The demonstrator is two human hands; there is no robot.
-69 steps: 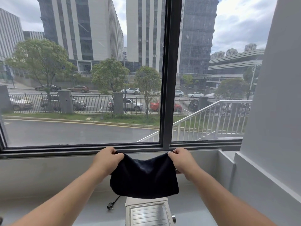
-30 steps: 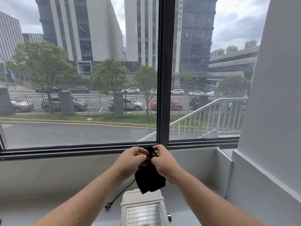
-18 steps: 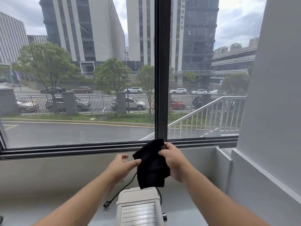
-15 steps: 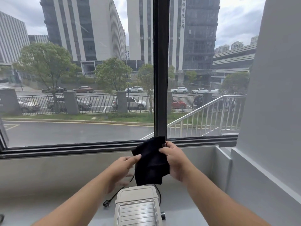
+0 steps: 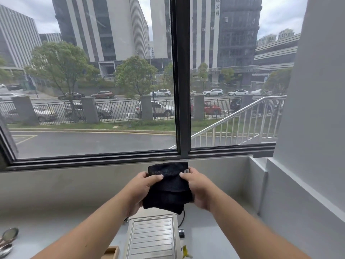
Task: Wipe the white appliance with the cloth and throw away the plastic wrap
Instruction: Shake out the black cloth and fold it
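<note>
**Cloth folded and in both hands, wiping not started**

Step in hand: prepping the cloth. Black cloth (image 5: 169,187) is held up in front of the chest, folded into a thick pad, above and clear of the white appliance (image 5: 152,238). No contact between the two

Left hand (image 5: 141,191) grips the cloth's left edge, thumb across the front, fingers wrapped behind, clamped on the fabric. Right hand (image 5: 197,187) does the same on the right edge, thumb pinching near the top corner by a small tag. Both hands closed on the cloth, nothing loose hanging

Appliance sits on the grey ledge (image 5: 214,240) directly below the hands, ribbed metal top panel facing the camera, knob on its right side, black cord (image 5: 182,217) running out behind it. Only the top is in frame, front and sides are cut off

Plastic wrap: can't find it. There's a small yellowish scrap by the appliance's lower right, too small to tell what it is

Other stuff: wooden box corner (image 5: 112,252) just left of the appliance, metal bits at the far left edge

Next move, my read: drop to a one-hand hold, lower the pad flat onto the top panel, wipe along the ribs rather than across. Free hand probably needs to steady the body so it doesn't slide. Watch the cord and the knob, cloth could snag on either
</note>
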